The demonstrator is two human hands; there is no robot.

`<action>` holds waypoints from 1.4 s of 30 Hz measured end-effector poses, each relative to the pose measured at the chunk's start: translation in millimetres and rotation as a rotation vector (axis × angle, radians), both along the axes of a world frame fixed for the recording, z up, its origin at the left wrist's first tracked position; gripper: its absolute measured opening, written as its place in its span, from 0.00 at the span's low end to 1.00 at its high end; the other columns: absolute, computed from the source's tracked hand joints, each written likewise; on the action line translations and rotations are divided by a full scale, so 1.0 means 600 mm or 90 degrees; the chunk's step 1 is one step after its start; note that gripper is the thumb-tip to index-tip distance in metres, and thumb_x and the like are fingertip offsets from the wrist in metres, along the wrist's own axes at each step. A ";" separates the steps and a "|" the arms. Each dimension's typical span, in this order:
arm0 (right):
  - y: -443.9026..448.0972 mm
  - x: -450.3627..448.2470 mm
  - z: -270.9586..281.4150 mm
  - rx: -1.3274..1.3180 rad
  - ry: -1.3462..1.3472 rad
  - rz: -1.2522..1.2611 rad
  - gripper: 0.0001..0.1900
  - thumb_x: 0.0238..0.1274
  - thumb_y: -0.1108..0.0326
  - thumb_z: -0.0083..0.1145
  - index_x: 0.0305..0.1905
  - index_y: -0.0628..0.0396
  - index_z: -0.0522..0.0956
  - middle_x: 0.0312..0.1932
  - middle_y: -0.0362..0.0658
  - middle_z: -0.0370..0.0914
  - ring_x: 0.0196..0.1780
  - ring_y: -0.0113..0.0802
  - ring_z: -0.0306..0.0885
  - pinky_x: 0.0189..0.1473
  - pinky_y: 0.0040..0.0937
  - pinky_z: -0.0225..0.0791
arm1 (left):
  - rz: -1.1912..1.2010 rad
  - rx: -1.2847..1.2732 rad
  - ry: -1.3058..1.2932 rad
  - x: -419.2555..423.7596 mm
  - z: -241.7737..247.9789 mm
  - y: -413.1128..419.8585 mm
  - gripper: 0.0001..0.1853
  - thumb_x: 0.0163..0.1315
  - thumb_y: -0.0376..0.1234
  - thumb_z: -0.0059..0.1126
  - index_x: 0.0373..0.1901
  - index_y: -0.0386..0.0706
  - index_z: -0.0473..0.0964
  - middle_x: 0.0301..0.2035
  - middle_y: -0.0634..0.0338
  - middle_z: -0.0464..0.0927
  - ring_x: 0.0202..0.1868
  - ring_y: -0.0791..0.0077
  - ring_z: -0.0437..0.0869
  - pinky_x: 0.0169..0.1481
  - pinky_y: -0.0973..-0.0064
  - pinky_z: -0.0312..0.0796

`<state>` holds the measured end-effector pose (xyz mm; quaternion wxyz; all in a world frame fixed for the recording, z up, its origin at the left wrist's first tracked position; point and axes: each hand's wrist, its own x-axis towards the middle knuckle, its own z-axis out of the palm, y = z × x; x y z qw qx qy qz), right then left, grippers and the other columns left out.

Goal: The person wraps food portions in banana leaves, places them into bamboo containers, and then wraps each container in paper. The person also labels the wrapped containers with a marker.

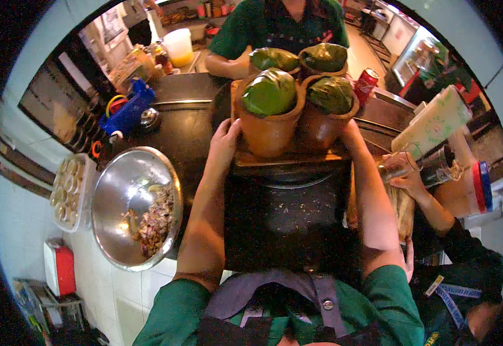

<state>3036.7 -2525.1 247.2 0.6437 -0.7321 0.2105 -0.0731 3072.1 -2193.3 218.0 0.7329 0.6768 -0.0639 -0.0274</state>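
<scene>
A wooden tray (277, 161) in front of me carries several brown clay pots (269, 134), each topped with a folded green leaf (269, 93). My left hand (225, 137) grips the tray's left side, thumb uppermost, close to the front left pot. On the opposite side my right hand (350, 129) holds the tray beside the front right pot; its fingers are mostly hidden. Facing me, a person in a green shirt (238, 32) has an arm behind the rear left pot, and that hand is largely out of sight.
A steel bowl (117, 203) with chopped mixture stands left, beside a plastic tub of small cups (68, 190). A blue basket (128, 108) is behind them. At right are a red can (367, 82) and a co-worker's hand (411, 184) near a glass (398, 166).
</scene>
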 end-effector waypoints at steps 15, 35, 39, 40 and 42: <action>0.038 -0.015 0.013 0.060 -0.034 -0.014 0.15 0.63 0.60 0.59 0.42 0.61 0.84 0.41 0.46 0.84 0.40 0.37 0.81 0.43 0.38 0.75 | 0.011 -0.125 0.040 0.004 -0.019 0.006 0.29 0.69 0.45 0.57 0.59 0.28 0.73 0.50 0.53 0.80 0.52 0.72 0.79 0.58 0.76 0.69; 0.056 -0.004 0.013 0.028 -0.064 0.013 0.14 0.64 0.60 0.59 0.44 0.61 0.83 0.43 0.46 0.84 0.41 0.37 0.81 0.44 0.38 0.75 | -0.078 -0.025 0.088 0.014 -0.055 -0.005 0.43 0.66 0.60 0.51 0.60 0.25 0.71 0.55 0.40 0.78 0.58 0.55 0.78 0.64 0.65 0.67; 0.053 -0.017 0.013 -0.036 -0.054 0.025 0.14 0.64 0.60 0.59 0.44 0.61 0.83 0.43 0.46 0.84 0.41 0.37 0.81 0.44 0.38 0.75 | -0.027 -0.061 0.166 0.030 -0.084 -0.022 0.47 0.63 0.64 0.51 0.59 0.24 0.71 0.56 0.36 0.76 0.58 0.48 0.78 0.65 0.59 0.68; 0.054 -0.017 0.017 -0.051 -0.048 0.032 0.14 0.64 0.60 0.59 0.45 0.61 0.83 0.43 0.46 0.84 0.41 0.37 0.81 0.44 0.38 0.75 | -0.050 -0.075 0.173 0.030 -0.084 -0.027 0.45 0.63 0.63 0.53 0.57 0.25 0.72 0.54 0.37 0.77 0.56 0.50 0.80 0.63 0.59 0.70; 0.054 -0.021 0.024 -0.078 -0.042 0.025 0.14 0.64 0.60 0.59 0.45 0.61 0.82 0.43 0.46 0.84 0.42 0.36 0.81 0.44 0.38 0.75 | 0.032 -0.104 0.209 0.022 -0.074 -0.039 0.41 0.63 0.60 0.58 0.55 0.27 0.74 0.51 0.42 0.80 0.49 0.54 0.83 0.58 0.61 0.74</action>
